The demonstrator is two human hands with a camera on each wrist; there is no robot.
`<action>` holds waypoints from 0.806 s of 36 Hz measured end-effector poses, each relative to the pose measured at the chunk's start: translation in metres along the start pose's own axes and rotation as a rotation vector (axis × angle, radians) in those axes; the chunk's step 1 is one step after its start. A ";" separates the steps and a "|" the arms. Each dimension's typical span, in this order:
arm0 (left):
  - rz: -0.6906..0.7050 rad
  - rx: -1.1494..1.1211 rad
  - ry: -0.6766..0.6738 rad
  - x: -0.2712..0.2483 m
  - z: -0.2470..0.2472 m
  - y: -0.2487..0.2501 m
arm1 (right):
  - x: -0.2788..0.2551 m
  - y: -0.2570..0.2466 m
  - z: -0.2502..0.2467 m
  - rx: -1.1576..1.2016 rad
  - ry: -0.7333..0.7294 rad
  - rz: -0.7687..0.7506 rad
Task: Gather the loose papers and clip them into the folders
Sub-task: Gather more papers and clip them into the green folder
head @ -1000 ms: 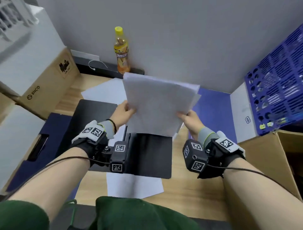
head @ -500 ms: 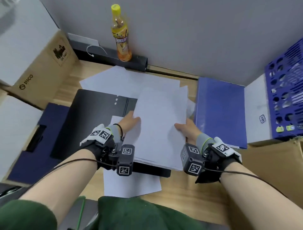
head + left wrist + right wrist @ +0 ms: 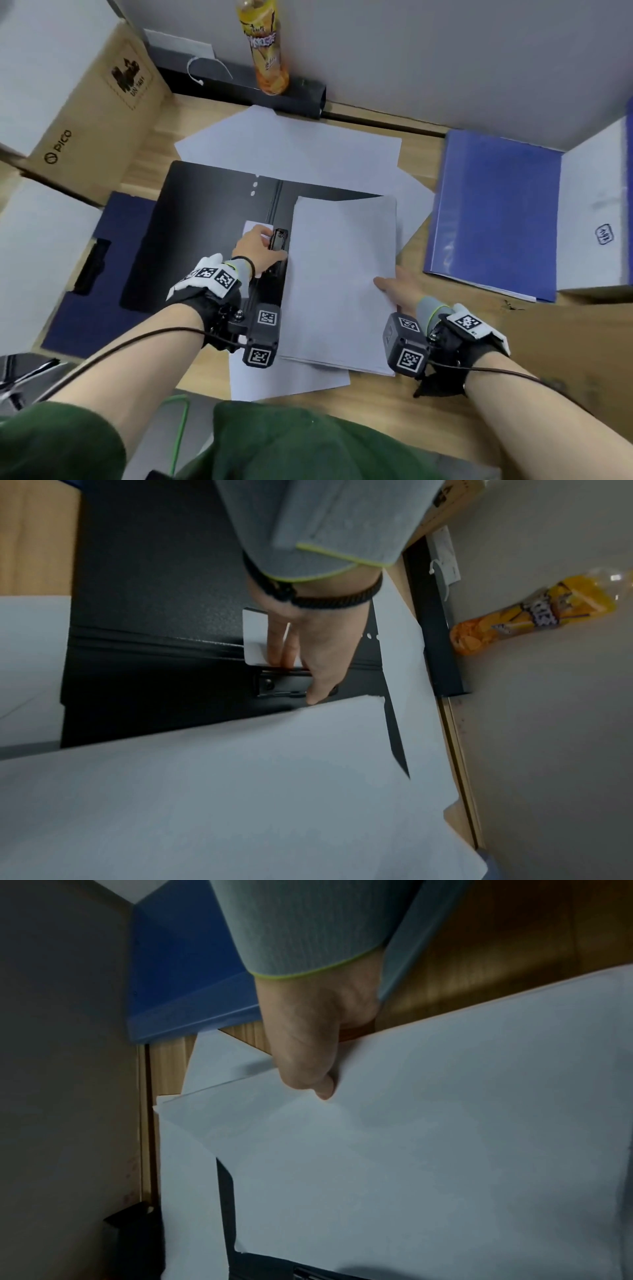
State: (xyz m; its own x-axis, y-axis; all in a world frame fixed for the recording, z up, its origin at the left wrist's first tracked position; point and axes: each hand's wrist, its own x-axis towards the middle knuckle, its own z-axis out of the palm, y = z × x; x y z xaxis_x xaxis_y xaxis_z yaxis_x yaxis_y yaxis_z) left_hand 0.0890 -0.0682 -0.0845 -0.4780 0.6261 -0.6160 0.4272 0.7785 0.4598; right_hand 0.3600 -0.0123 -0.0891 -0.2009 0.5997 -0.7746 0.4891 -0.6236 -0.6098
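An open black folder (image 3: 205, 236) lies flat near the middle of the wooden bench (image 3: 387, 401), and a stack of white papers (image 3: 342, 281) rests on its right half, its near edge hanging past the folder toward six o'clock. The left hand (image 3: 258, 251) sits at the folder's spine, at nine o'clock from the stack, its fingers curled onto the black metal clip (image 3: 278, 239); in the left wrist view the thumb reaches over the clip (image 3: 284, 685) toward the edge of the papers (image 3: 240, 791), while the other fingers lie on a small white label (image 3: 255, 637) beside it. The right hand (image 3: 399, 289) grips the stack at its right edge, about four o'clock from the stack's middle; the right wrist view shows the thumb of this hand (image 3: 308, 1047) pressed on top of the sheets (image 3: 428, 1137) with the other fingers hidden beneath. More loose sheets (image 3: 291, 147) lie under the folder's far edge toward twelve o'clock, and another sheet (image 3: 287, 380) shows from under the stack at six o'clock. A blue folder (image 3: 493, 212) lies closed at three o'clock, well apart from the black one, and a dark navy folder (image 3: 85, 274) lies partly under the black folder at nine o'clock. An orange drink bottle (image 3: 263, 48) stands against the wall at twelve o'clock, and a cardboard box (image 3: 92, 113) stands at ten o'clock.
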 end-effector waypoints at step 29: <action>0.041 0.029 -0.143 0.014 -0.028 0.000 | 0.017 -0.001 0.013 0.096 -0.026 -0.073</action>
State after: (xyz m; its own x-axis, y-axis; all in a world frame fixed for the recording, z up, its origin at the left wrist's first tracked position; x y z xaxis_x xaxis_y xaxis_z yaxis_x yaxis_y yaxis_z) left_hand 0.0604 -0.0585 -0.0748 -0.3461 0.6431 -0.6831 0.4668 0.7496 0.4693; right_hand 0.3448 -0.0077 -0.1041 -0.2552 0.6329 -0.7310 0.3893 -0.6248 -0.6768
